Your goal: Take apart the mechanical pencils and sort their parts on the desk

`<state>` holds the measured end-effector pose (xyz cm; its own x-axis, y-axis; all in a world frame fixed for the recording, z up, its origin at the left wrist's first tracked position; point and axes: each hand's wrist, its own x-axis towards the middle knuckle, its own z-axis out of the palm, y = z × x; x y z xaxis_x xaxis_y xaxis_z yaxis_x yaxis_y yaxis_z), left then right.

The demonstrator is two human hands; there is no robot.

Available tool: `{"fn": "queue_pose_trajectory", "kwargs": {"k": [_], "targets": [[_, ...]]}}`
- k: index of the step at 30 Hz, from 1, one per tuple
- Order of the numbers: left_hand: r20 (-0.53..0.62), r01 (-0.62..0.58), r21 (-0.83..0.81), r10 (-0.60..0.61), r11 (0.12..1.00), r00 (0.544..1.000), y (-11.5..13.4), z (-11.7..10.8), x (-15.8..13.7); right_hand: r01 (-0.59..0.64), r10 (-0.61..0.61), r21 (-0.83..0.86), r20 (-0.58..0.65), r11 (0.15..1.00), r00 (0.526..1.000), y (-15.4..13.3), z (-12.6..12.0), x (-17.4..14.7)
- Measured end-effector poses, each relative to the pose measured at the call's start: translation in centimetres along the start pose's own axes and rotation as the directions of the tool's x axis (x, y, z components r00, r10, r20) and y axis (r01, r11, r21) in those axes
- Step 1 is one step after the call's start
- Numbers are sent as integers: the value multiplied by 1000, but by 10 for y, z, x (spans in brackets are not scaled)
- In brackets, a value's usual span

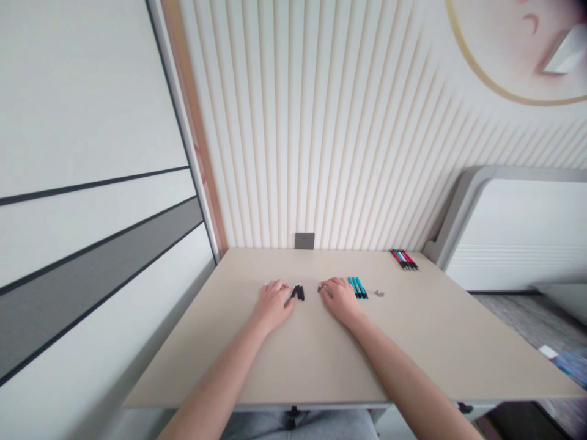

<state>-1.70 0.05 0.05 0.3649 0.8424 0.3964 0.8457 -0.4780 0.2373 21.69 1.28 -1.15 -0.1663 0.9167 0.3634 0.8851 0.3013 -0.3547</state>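
My left hand (274,302) rests on the desk (330,360), fingers spread in a loose curve. Just right of its thumb and index finger lie several short black pen parts (300,293) in a row; the nearest one touches or nearly touches the fingers. My right hand (342,299) lies palm down with its fingers loosely extended. By its fingertips sit small grey metal pieces (320,288). Several turquoise pen barrels (361,287) stand in a neat row against its right side. Farther right is a little pile of small metal bits (380,293), too small to name.
A row of red, white and turquoise pens (405,260) with dark ends lies at the desk's back right corner. Behind the desk is a ribbed wall with a dark socket plate (304,241). A white cabinet (92,256) borders the left; a bed headboard (518,226) the right.
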Motion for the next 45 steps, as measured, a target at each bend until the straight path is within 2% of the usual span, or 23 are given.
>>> {"fn": "queue_pose_trajectory", "kwargs": {"k": [9, 18, 25, 29, 34, 37, 41, 45], "targets": [[-28, 12, 67, -10, 998, 1000, 6, -1, 1, 16, -16, -24, 14, 1000, 1000, -5, 4, 2], [-24, 72, 118, -69, 990, 997, 8, 2, 4, -70, 71, -29, 35, 997, 997, 3, 0, 3], [-102, 136, -6, -136, 991, 985, 0, 4, 3, -104, 105, -12, 36, 994, 994, 3, -1, 3], [-138, 97, -204, -126, 974, 982, -3, 2, 3, -96, 95, 20, 27, 995, 995, 3, 1, 3], [-92, 35, -403, -78, 915, 993, -1, 1, 2, -73, 72, 107, 10, 992, 997, 6, 4, 4], [-59, 14, -428, -43, 904, 997, 2, 2, 0, -24, 21, 238, 14, 971, 1000, 6, 5, 3], [-25, -11, -423, 1, 906, 1000, 4, 3, -1, 100, -76, 383, -79, 918, 994, -1, 3, 1], [-10, -23, -423, 20, 906, 1000, 5, 2, -2, 120, -70, 485, -121, 866, 990, -9, 1, -1]]}}
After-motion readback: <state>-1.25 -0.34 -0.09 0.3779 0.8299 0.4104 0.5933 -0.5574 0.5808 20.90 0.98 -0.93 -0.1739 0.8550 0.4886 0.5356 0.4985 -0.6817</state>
